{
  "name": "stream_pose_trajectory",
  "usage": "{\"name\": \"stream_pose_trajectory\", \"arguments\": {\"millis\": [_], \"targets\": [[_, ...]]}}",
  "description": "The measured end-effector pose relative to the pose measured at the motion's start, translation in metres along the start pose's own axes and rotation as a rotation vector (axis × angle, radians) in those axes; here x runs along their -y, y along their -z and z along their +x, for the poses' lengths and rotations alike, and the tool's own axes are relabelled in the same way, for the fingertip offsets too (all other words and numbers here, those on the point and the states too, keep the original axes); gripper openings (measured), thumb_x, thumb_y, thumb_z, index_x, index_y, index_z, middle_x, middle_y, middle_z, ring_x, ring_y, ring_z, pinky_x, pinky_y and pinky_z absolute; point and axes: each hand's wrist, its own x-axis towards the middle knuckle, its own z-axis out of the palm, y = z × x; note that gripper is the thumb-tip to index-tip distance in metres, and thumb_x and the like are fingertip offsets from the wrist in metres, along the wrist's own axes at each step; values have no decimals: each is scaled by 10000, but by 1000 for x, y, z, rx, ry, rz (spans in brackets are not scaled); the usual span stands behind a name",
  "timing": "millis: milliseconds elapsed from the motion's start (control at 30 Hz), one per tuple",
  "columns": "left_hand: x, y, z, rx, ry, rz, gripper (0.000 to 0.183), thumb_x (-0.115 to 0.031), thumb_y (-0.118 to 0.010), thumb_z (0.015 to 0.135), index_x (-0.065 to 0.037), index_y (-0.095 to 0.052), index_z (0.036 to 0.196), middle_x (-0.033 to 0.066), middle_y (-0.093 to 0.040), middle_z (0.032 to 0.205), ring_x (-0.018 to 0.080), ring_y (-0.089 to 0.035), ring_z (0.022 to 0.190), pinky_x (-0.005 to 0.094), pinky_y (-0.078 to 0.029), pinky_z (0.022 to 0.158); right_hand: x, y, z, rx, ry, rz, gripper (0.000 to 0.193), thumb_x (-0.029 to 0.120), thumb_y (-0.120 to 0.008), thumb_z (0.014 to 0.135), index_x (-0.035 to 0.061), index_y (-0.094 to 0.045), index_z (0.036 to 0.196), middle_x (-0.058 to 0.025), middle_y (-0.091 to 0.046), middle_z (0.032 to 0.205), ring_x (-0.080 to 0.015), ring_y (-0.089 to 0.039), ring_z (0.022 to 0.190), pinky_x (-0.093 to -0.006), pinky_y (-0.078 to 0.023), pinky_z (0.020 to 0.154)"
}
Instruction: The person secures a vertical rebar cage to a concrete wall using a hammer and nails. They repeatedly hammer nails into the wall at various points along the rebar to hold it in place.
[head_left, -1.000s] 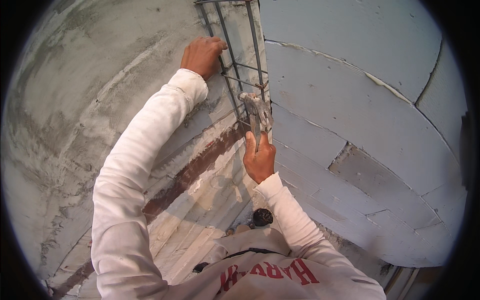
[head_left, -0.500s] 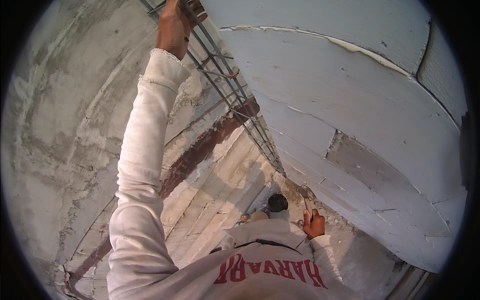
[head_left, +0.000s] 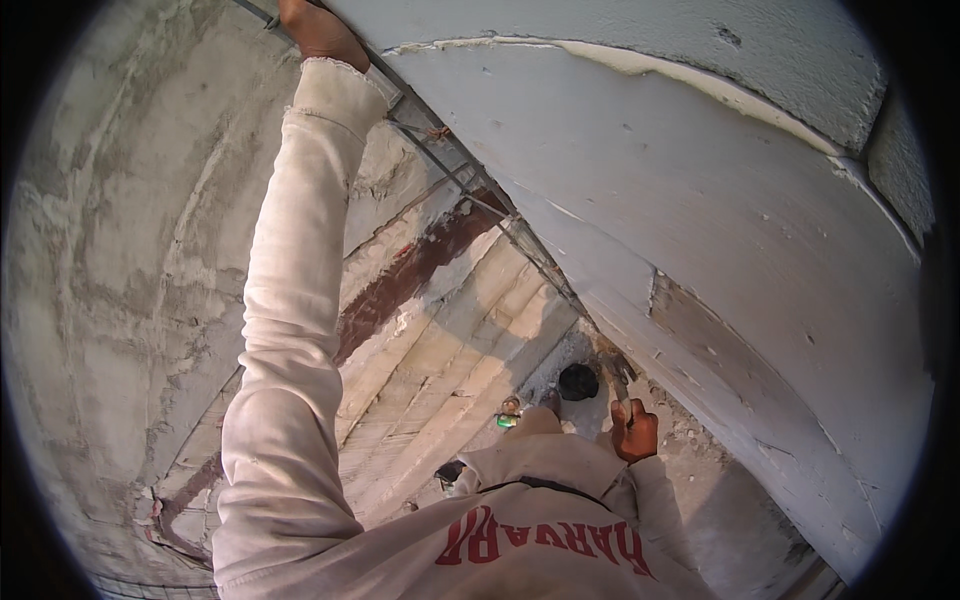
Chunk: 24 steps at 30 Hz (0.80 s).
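Observation:
My left arm reaches up to the top edge, where my left hand [head_left: 322,35] is closed around a tall steel rebar cage [head_left: 432,152]; its fingertips are mostly out of sight. The cage's thin bars, joined by cross ties, run down along the edge of the pale block wall [head_left: 640,190]. Low down, close to the wall's foot, my right hand [head_left: 635,432] grips a hammer [head_left: 622,385] by its handle. The hammer's head points up toward the base of the cage and is small and hard to make out.
A round black container [head_left: 578,381] stands on the ground beside the hammer. A small green item [head_left: 507,421] lies near my foot. Boards [head_left: 430,350] and a reddish-brown beam [head_left: 400,290] lie below to the left, beside a rough concrete surface [head_left: 130,270].
The rebar cage now appears closer against the wall's edge, with its bars overlapping. My left hand has shifted up and left in view; my right hand with the hammer sits slightly higher.

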Motion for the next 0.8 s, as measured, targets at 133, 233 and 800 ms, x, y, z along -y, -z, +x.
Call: {"name": "stream_pose_trajectory", "arguments": {"millis": [133, 233, 800], "targets": [[5, 0, 1, 26, -4, -121, 666, -572, -455, 1075, -17, -559, 1428, 121, -627, 1356, 287, -596, 1224, 393, -491, 1041, 73, 10, 64, 179, -155, 265, 340, 361, -642, 1004, 22, -625, 995, -240, -664, 730, -499, -655, 728, -562, -515, 684], [0, -3, -2, -11, 67, -111, 743, -624, -489, 1042, -13, -543, 1462, 134, -609, 1420, 300, -585, 1269, 402, -468, 1084, 110, -10, 105, 52, 128, 203, 288, 320, -664, 995, 36, -625, 1022, -211, -681, 725, -463, -682, 683, -526, -537, 640], [10, 6, 7, -14, -145, 104, 695, -519, -390, 1111, 15, -457, 1549, 140, -486, 1579, 273, -429, 1455, 356, -276, 1221, 279, -46, 275, -321, 555, 297, 270, 283, -792, 932, 66, -631, 915, -143, -718, 762, -367, -685, 596, -474, -531, 559]]}}
